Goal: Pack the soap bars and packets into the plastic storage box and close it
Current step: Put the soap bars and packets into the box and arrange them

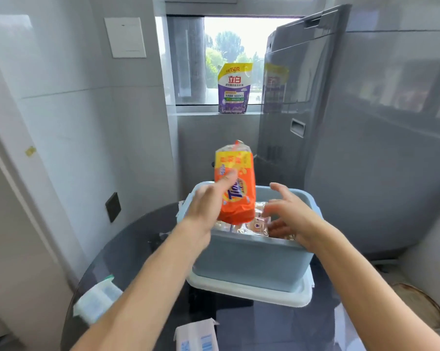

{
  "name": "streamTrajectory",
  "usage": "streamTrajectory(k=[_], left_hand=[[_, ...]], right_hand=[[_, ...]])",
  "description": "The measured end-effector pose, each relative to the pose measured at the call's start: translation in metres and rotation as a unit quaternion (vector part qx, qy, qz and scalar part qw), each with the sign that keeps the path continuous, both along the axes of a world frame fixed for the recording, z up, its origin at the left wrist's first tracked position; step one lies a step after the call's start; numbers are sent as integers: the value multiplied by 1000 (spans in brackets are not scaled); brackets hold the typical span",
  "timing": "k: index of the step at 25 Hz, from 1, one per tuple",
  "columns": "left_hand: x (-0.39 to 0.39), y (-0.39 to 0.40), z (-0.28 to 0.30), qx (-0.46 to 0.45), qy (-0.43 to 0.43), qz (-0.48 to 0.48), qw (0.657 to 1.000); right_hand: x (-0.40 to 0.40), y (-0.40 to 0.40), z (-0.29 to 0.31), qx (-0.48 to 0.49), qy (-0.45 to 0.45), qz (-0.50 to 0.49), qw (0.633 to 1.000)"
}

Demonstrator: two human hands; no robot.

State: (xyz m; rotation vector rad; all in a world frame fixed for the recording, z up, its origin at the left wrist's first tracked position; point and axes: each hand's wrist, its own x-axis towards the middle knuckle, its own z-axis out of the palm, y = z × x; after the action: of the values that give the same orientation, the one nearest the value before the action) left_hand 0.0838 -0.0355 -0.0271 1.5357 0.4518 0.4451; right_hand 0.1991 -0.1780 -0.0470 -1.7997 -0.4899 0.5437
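white box (197,336) cut off by bottom edge — packets (257,224) in bin partly hidden.

Purple pouch (233,89) on windowsill (201,113)

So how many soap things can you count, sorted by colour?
Orange packet: 1, in the left hand
Purple pouch: 1
White-and-blue bars: 1
White-and-green packets: 1
Pale packets in the box: too blurred to count
Total: 4
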Motion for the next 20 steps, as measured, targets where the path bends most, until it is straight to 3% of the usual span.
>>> streamTrajectory(k=[2,4,9,11,13,15,18,20], left_hand=[[20,-23,-5,46,44,-19,998],[30,-28,-7,108,90,-40,989],[18,-22,-6,222,96,-151,959],[10,-16,-7,303,116,-179,929],[2,-12,-14,412,156,-195,876],[-3,-17,-24,521,171,-186,816],[-6,-26,-36,602,145,-131,774],[-6,-26,-39,617,136,-111,767]], right_hand=[[4,-8,5,74,101,-5,992],[9,-13,7,99,141,5,985],[-5,-4,11,124,99,-14,987],[-8,-7,16,131,87,-76,985],[-1,-17,23,146,16,-163,976],[5,-34,39,109,-122,-242,956],[6,-38,54,-92,-328,-258,904],[1,-26,52,-220,-394,-223,864]])
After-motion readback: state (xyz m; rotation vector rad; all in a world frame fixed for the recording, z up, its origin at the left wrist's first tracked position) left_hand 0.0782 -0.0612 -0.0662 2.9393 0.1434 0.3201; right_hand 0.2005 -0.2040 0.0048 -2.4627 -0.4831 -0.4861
